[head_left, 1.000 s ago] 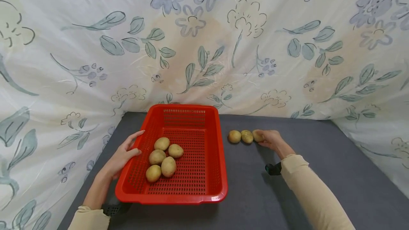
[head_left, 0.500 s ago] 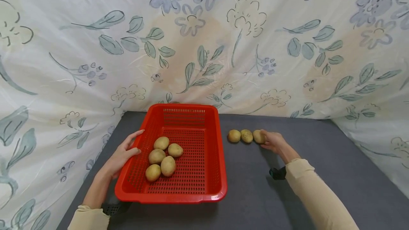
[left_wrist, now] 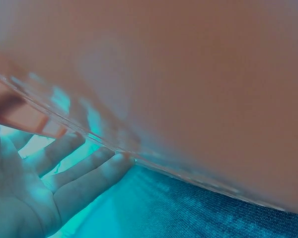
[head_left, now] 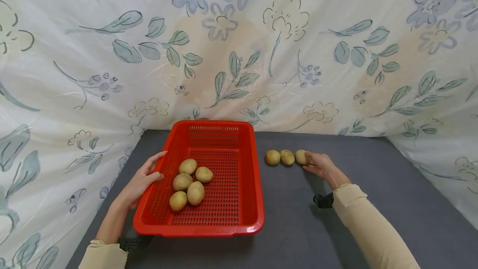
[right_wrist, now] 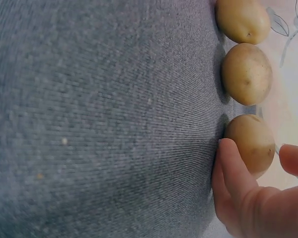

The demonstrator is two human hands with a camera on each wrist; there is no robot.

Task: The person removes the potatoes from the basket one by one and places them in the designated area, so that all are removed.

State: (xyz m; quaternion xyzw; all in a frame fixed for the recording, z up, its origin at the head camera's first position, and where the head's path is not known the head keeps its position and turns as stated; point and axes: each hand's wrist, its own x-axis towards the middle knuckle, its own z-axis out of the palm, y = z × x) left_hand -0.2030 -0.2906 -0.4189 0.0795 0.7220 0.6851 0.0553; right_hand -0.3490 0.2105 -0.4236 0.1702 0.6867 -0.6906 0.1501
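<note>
A red perforated plastic basket (head_left: 194, 230) holds several potatoes (head_left: 196, 193) in its left half. My left hand (head_left: 143, 182) rests on the basket's left rim. In the left wrist view its fingers (left_wrist: 92, 191) are fairly straight, tips against the rim. On the right stands a row of three potatoes. My right hand (head_left: 320, 165) is at the rightmost potato (head_left: 301, 157). In the right wrist view one finger touches the side of this potato (right_wrist: 253, 144), while another finger (right_wrist: 294, 159) stands apart from it. The middle potato (head_left: 287, 157) and the left potato (head_left: 272, 157) are untouched.
The table has a dark grey cloth top (head_left: 287, 223). Behind it and at both sides hangs a floral sheet (head_left: 239, 45), close to the row of potatoes. A dark strap (head_left: 323, 200) sits on the right wrist.
My right hand has drawn back slightly to the right, uncovering more of the rightmost potato. That potato now shows a small gap from the middle one. My left hand stays on the rim.
</note>
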